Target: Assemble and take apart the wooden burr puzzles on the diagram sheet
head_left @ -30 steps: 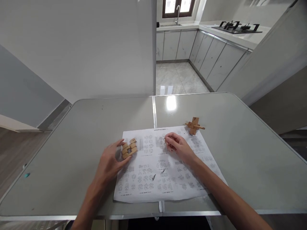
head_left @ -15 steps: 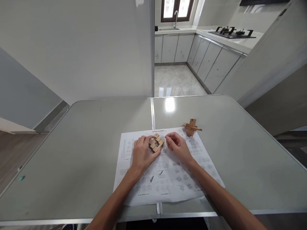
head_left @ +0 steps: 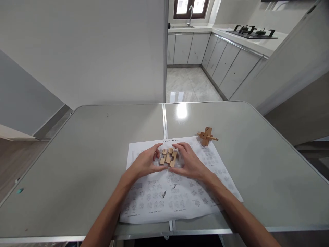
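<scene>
Both half-curled — L hand point(head_left: 144, 164), R hand point(head_left: 189, 164), wood blocks point(head_left: 168, 157) clasped btwn, on sheet point(head_left: 180, 204)

Printed sheet point(head_left: 185, 206): heading line too small to read; two pen ticks. Wooden cross puzzle point(head_left: 207, 135): dark mark, illegible.

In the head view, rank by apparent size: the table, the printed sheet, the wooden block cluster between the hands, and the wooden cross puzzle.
1. table
2. printed sheet
3. wooden block cluster and wooden cross puzzle look about alike; the puzzle lies farther from the camera, so no ranking.
</scene>
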